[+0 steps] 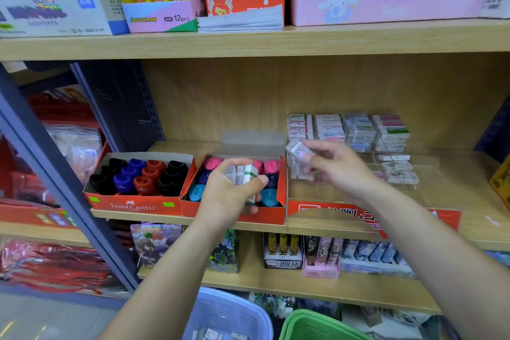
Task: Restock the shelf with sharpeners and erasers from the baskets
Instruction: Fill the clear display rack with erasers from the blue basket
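Head view: my right hand [335,167] pinches one eraser [298,150] just above the clear tray [430,167].
My left hand [230,196] grips spare erasers [245,174]; the tray lies straight ahead, nearer the right.

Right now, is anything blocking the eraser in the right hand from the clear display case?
Nothing visible does. The right hand pinches the eraser at the left end of the clear display case, whose near compartments look open-topped.
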